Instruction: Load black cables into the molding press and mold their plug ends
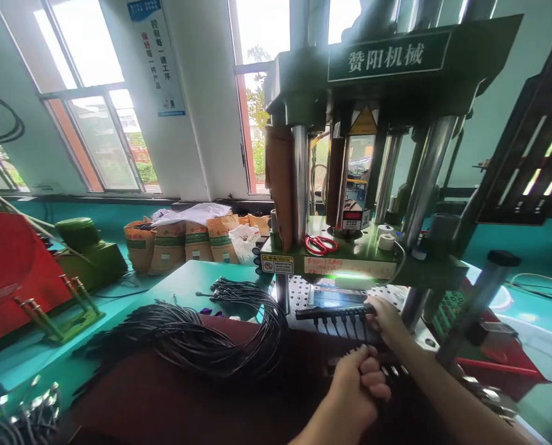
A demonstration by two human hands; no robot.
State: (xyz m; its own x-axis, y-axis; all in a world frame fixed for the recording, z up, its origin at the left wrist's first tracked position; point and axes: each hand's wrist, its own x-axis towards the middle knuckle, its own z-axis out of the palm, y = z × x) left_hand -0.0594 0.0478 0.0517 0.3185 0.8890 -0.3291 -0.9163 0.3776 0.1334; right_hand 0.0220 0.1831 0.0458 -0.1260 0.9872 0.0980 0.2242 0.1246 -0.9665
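Note:
Below the green press, a long black bar [331, 312] with several short black cables hanging from it lies level at the machine's front. My right hand [383, 315] is closed around the bar's right end. Nearer to me, my left hand [361, 377] is closed with its fingers curled in; what it holds, if anything, is too small to make out. Small metallic pieces show beside its fingers. To the left, a big bundle of black cables [201, 340] spreads over the dark red surface [131, 395].
The green press [396, 93] stands ahead, with red-handled scissors [321, 245] on its plate. Its steel columns rise close to my hands. Cables with metal ends [29, 408] lie at the lower left. Sacks [196, 238] stand by the wall, and a red machine [16, 278] is at the left.

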